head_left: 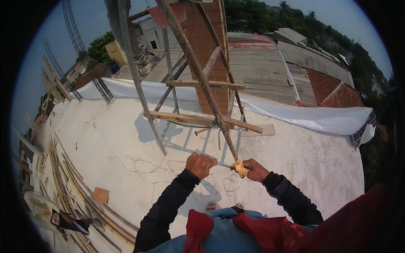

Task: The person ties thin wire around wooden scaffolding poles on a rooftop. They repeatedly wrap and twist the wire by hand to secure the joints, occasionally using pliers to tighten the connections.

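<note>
My left hand (201, 165) is closed around a thin grey metal rod (223, 164) held out in front of me over the floor. The rod runs across to my right hand (255, 170), which is closed on a crumpled yellow material (241, 168), perhaps cloth, at that end. Just beyond my hands stands a scaffold (187, 39) of worn poles with crossed timber boards (175, 118), its near pole reaching down close behind my right hand. Loose thin wire (141, 168) lies tangled on the pale concrete floor (316, 168) below.
A tall brown panel (206, 101) stands behind the scaffold. Long poles (78, 181), a square tile (101, 195) and a pale sack (38, 202) lie at left. White sheeting (303, 118) lines the roof edge, with rebar columns (101, 88) at back left and rooftops (261, 71) beyond.
</note>
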The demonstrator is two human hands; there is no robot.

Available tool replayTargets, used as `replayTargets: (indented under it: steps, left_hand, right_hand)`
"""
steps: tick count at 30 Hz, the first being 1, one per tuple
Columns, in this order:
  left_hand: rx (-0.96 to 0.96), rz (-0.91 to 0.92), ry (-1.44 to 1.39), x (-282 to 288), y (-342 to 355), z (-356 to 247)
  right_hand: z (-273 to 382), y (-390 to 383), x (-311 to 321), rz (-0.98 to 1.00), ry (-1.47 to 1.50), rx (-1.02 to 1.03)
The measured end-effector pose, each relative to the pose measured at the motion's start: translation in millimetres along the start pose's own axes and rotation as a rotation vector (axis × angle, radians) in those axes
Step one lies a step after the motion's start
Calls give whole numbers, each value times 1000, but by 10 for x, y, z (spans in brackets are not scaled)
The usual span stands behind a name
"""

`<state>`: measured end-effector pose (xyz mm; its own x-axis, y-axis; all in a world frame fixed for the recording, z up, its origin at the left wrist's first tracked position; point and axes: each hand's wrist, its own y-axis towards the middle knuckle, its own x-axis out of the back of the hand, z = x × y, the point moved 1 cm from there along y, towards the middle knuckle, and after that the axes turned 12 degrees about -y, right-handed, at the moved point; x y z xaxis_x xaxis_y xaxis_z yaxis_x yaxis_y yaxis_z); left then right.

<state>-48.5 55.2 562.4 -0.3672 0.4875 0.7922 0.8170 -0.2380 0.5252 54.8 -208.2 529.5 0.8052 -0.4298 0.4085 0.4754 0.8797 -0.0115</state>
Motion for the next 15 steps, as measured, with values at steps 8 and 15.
replayTargets:
  steps: [8,15]
  left_hand:
    - [179,181,-502,-251,194,79]
    - [242,203,-386,-495,260,122]
  right_hand:
    - [-164,-222,248,-210,-271,151]
    - [-508,-85,234,-147,24,-2]
